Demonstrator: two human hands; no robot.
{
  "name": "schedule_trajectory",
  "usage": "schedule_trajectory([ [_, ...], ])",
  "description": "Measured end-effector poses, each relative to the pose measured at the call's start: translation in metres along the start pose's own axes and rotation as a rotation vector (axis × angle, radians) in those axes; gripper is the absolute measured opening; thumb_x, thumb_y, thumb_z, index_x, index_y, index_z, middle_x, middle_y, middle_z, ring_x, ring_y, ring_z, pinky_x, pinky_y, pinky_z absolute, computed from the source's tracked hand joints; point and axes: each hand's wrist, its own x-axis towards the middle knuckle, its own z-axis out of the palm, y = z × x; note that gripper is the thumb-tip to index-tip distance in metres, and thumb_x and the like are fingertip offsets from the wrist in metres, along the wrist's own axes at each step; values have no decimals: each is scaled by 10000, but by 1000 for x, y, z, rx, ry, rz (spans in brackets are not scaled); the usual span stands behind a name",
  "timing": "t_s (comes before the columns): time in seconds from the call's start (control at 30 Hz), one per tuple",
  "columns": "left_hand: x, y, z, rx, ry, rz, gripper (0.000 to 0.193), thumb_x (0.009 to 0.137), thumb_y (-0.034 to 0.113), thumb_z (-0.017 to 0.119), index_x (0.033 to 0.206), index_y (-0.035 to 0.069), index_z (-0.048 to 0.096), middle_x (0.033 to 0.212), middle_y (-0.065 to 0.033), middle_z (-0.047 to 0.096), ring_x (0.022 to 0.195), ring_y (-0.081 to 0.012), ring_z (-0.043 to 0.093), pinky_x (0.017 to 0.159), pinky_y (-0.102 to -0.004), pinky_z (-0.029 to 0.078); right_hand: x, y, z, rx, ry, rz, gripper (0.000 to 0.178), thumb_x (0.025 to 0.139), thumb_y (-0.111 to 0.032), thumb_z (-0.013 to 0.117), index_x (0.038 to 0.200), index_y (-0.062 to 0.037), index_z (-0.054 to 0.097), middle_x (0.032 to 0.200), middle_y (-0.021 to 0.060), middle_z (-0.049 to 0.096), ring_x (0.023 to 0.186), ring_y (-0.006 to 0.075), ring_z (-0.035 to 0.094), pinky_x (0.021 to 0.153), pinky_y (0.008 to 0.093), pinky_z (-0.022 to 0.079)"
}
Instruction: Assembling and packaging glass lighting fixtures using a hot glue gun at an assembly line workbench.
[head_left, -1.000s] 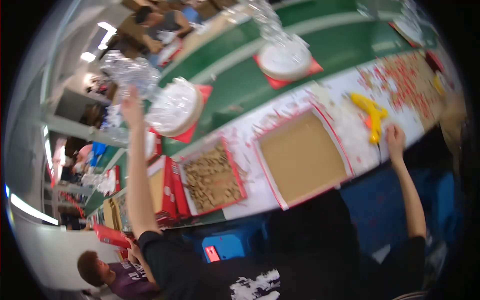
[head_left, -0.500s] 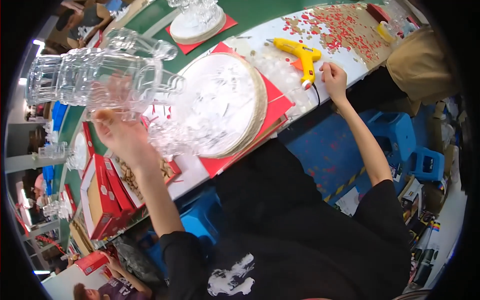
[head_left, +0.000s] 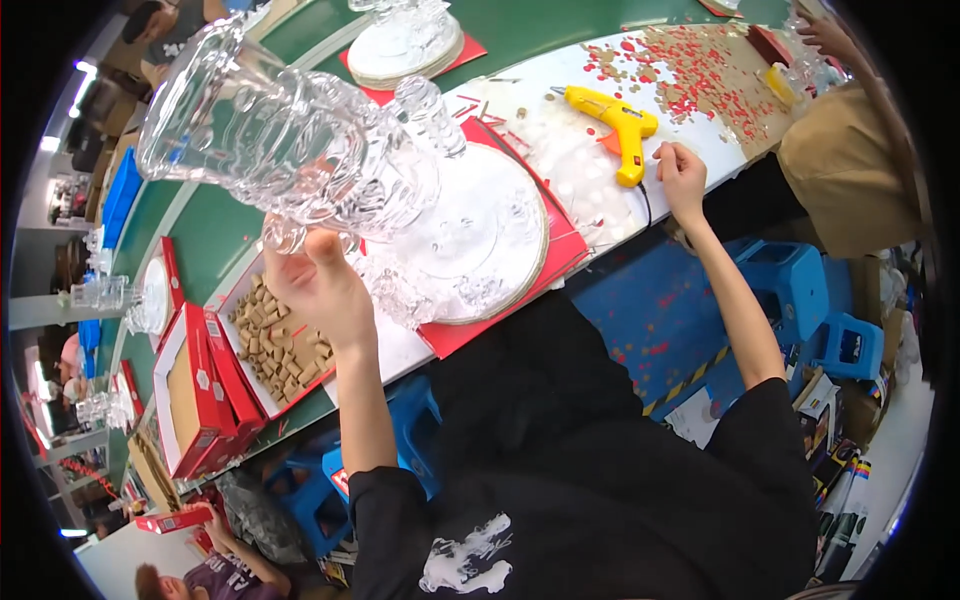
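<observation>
My left hand (head_left: 322,290) grips a clear moulded vessel (head_left: 290,140), shaped with rounded knobs and tilted above the table, its wide end toward the upper left. Beneath and to the right is a round white disc (head_left: 495,225) with a thick pale edge, lying on a red square box (head_left: 565,243). Crumpled clear material (head_left: 390,285) sits along the disc's left side. My right hand (head_left: 683,185) rests closed at the table's front edge, with nothing visible in its fingers. Just left of it lies a yellow glue gun (head_left: 622,128), nozzle pointing to the upper left.
Red and tan bits (head_left: 690,75) are scattered at the far right. An open red box of short tan tubes (head_left: 275,340) stands at left beside more red boxes (head_left: 190,400). Another disc (head_left: 400,50) sits farther back. Blue stools (head_left: 780,285) stand below; other people work nearby.
My left hand has moved right with the vessel, which has tilted with its wide end up and now overlaps the disc. The view has shifted slightly; my right hand stays by the glue gun.
</observation>
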Motion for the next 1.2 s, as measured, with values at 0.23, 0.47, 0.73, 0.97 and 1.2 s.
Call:
schedule_trajectory([
  [0.23, 5, -8, 4, -123, -30, -113, 560, 874, 360, 681, 1216, -52, 519, 1011, -38, 625, 868, -91, 566, 770, -217, 438, 0, -7, 1, -26, 0, 8, 299, 953, -196, 525, 742, -5, 618, 539, -13, 496, 494, 41, 450, 467, 218, 333],
  [0.47, 6, -10, 11, -196, -106, -120, 550, 878, 271, 695, 1260, -66, 488, 1054, -51, 621, 877, -81, 563, 765, -206, 434, -2, -9, 1, -35, -9, 11, 284, 961, -179, 507, 761, -6, 609, 551, -16, 469, 505, 44, 422, 472, 218, 313],
  [0.73, -8, -12, 11, -104, -211, -110, 501, 837, 219, 744, 1211, -38, 531, 1023, -51, 628, 896, -94, 597, 774, -216, 462, -1, -6, -1, -14, -14, 5, 287, 962, -185, 513, 757, -7, 607, 551, -17, 474, 503, 42, 424, 473, 218, 321],
  [0.97, -4, -87, -46, -20, -431, -378, 432, 967, 310, 530, 1260, -6, 500, 1184, -53, 565, 1070, -138, 516, 921, -285, 415, -6, -35, 1, 87, -29, 4, 290, 961, -198, 518, 752, -16, 602, 555, -19, 497, 509, 41, 452, 478, 209, 349],
  [1.2, 30, -85, -43, 434, -1085, -428, 440, 904, 194, 532, 1299, 3, 509, 1348, -159, 514, 1286, -269, 433, 1094, -357, 292, -6, -141, 111, 282, -649, -233, 187, 935, -131, 529, 1046, -6, 612, 926, 42, 633, 909, 133, 619, 776, 272, 516],
])
